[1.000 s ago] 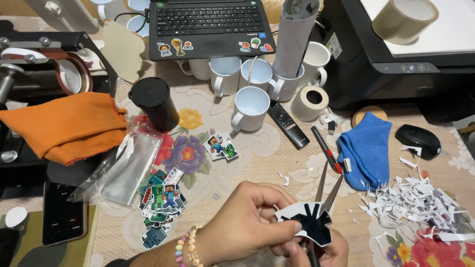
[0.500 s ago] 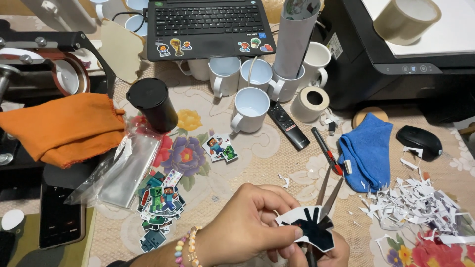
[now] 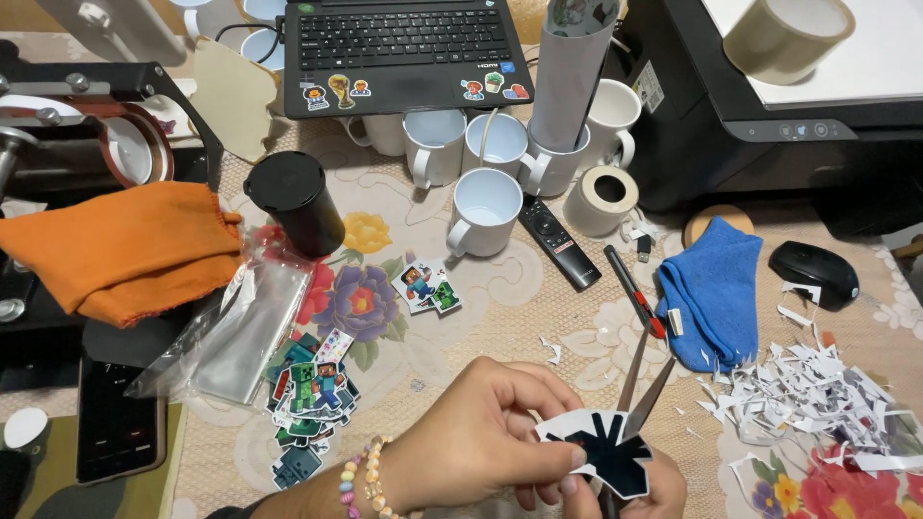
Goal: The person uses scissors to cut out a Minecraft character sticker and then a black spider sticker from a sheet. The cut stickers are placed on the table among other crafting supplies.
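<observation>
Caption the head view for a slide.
Left hand holds a dark sticker while right hand cuts around it with scissors; paper scraps lie beside.

White mugs (image 3: 486, 211) stand below a laptop (image 3: 404, 48). An orange cloth (image 3: 120, 250) lies left, a blue cloth (image 3: 716, 288) right, beside paper scraps (image 3: 817, 394).

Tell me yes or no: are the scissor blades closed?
No: the scissors in the right hand have their blades spread in a V above the dark cutout pinched by the left hand.
</observation>
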